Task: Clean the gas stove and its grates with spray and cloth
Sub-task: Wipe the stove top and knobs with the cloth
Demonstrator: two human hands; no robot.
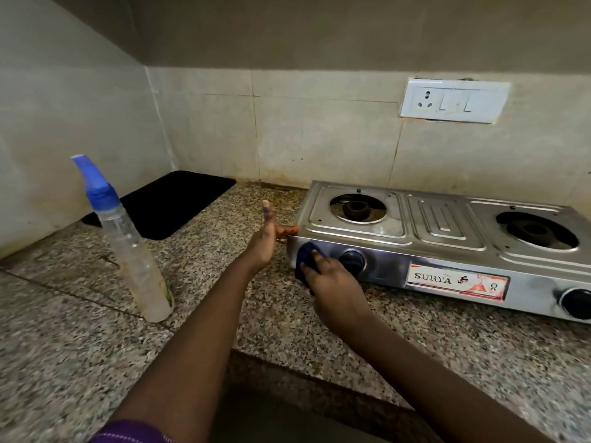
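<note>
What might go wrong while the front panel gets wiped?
The right hand rubs the dark blue cloth right beside the black round knob of the steel two-burner stove; a slip might turn it. The left hand only braces the stove's end, so it may slide.

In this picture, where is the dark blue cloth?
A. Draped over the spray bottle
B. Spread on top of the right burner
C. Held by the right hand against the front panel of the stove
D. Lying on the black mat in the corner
C: the right hand presses the dark blue cloth on the stove front panel, left of a black knob.
</note>
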